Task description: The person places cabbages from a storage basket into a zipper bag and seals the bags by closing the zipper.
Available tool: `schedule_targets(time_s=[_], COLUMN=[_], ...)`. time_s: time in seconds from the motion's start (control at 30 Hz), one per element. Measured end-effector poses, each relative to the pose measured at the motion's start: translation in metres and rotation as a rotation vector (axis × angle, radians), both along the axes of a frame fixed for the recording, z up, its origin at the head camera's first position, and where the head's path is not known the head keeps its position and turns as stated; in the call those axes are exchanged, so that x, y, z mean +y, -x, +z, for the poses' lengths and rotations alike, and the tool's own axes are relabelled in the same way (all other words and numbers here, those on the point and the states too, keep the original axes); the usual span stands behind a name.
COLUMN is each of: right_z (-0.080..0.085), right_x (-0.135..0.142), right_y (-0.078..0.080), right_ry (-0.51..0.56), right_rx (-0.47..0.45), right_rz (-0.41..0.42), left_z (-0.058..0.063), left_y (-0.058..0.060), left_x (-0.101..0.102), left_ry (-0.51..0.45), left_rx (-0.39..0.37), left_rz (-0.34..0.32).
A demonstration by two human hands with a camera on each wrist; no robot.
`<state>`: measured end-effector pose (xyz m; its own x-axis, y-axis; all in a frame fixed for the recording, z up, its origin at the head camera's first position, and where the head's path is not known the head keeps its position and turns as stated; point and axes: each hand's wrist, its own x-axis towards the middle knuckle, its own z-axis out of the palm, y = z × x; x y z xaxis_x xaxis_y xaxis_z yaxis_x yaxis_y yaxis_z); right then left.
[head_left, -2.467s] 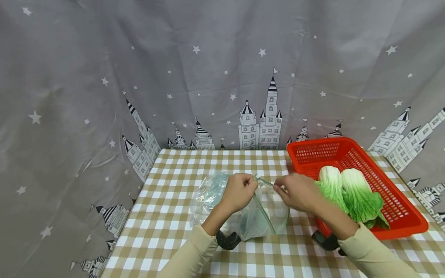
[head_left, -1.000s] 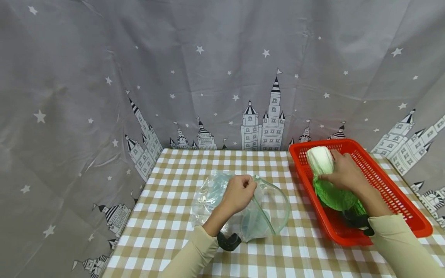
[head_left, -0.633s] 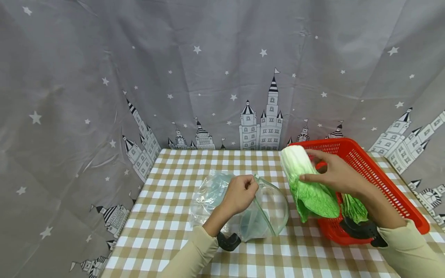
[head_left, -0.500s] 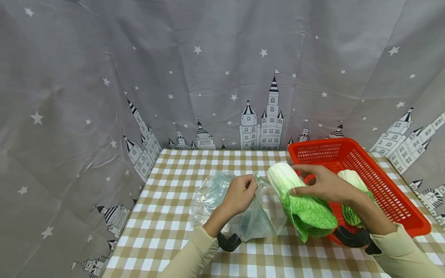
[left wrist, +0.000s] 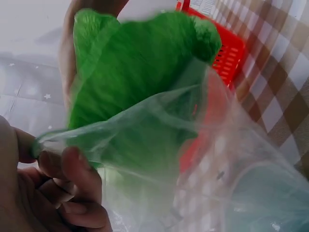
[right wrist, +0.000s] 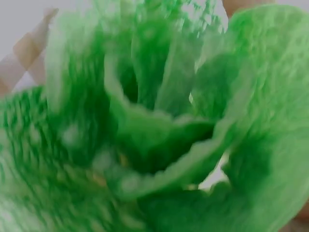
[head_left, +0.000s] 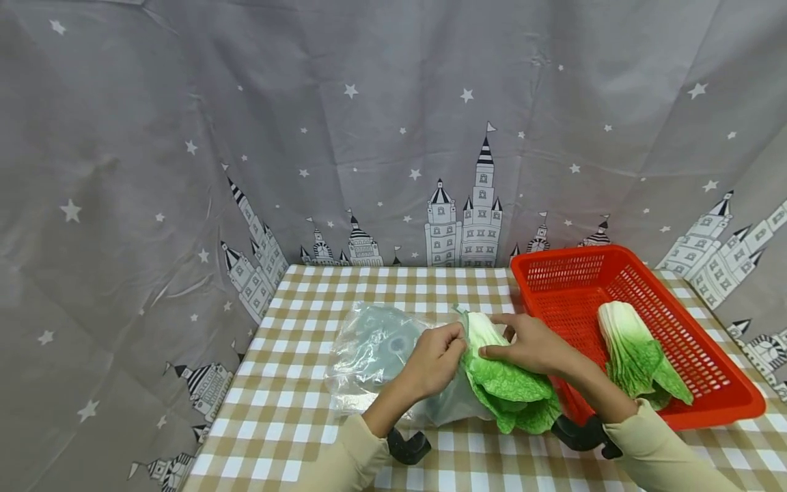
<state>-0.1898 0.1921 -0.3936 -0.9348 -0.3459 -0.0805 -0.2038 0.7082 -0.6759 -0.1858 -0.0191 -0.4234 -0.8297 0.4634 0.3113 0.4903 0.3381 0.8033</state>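
Observation:
In the head view my left hand (head_left: pixel 438 359) pinches the green-edged rim of a clear plastic bag (head_left: pixel 375 348) lying on the table. My right hand (head_left: pixel 531 345) grips a napa cabbage (head_left: pixel 510 389), white base toward the bag's mouth, leaves toward me. Through the left wrist camera, the cabbage's base end shows behind the clear film, while its green leaves (left wrist: pixel 130 67) stick out past the rim. The left fingers (left wrist: pixel 79 169) hold the film's edge there. Blurred leaves (right wrist: pixel 159 145) fill the right wrist view and hide the right hand's grip.
A red perforated plastic basket (head_left: pixel 725 342) stands at the right with a second napa cabbage (head_left: pixel 636 355) in it. The table wears a brown-and-white checked cloth (head_left: pixel 258 383). Behind hangs a grey curtain (head_left: pixel 369 123) printed with castles and stars.
My right hand let go of the bag's rim, took a napa cabbage from the basket and brought it left to the bag's mouth. The left hand has kept its pinch on the bag.

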Motion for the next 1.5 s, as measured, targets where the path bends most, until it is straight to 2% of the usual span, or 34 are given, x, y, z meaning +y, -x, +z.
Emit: schedule_targets(time_s=[0.13,0.27,0.37,0.43,0.5,0.57,0.7,0.8,0.93,1.03,1.13,1.23,1.3,1.5], right_z=[-0.006,-0.016,-0.025,-0.03,-0.034,-0.036,-0.037,-0.041,-0.051,-0.06,-0.069,-0.075,-0.075,-0.063], right_x=[-0.011,-0.025,-0.036,-0.041,-0.043,-0.04,-0.027,-0.017,-0.011,-0.008,-0.005,-0.003,-0.001,0.002], right_y=[-0.002,-0.005,-0.007,-0.008,-0.01,-0.01,-0.009,-0.008,-0.011,-0.014,-0.017,-0.019,-0.021,-0.023], right_ry=[-0.1,-0.188,-0.203,-0.169,-0.079,0.058,0.367,0.54,0.665,0.688,0.737,0.812,0.885,1.081], right_rx=[0.075,0.155,0.207,0.217,0.197,0.145,0.008,-0.029,-0.086,-0.184,-0.326,-0.448,-0.509,-0.553], right_rz=[-0.119,-0.196,-0.22,-0.226,-0.203,-0.141,-0.044,-0.061,-0.145,-0.178,-0.103,-0.013,0.014,0.006], left_z=[0.0,-0.001,-0.001,-0.001,-0.002,-0.002,0.0,0.003,0.008,0.011,0.012,0.012,0.01,0.004], left_y=[-0.006,-0.009,-0.01,-0.01,-0.01,-0.009,-0.005,-0.003,-0.003,-0.004,-0.004,-0.003,-0.002,0.005], left_x=[0.0,0.0,0.002,0.003,0.003,0.001,-0.007,-0.011,-0.012,-0.012,-0.012,-0.012,-0.012,-0.015], left_ry=[0.013,-0.001,-0.024,-0.055,-0.099,-0.168,-0.37,-0.536,-0.714,-0.838,-0.944,-0.998,-1.017,-1.021], left_rx=[-0.072,-0.129,-0.145,-0.158,-0.175,-0.186,-0.163,-0.15,-0.213,-0.289,-0.347,-0.366,-0.366,-0.328], left_rz=[-0.032,-0.065,-0.102,-0.129,-0.154,-0.176,-0.211,-0.246,-0.302,-0.329,-0.348,-0.367,-0.365,-0.244])
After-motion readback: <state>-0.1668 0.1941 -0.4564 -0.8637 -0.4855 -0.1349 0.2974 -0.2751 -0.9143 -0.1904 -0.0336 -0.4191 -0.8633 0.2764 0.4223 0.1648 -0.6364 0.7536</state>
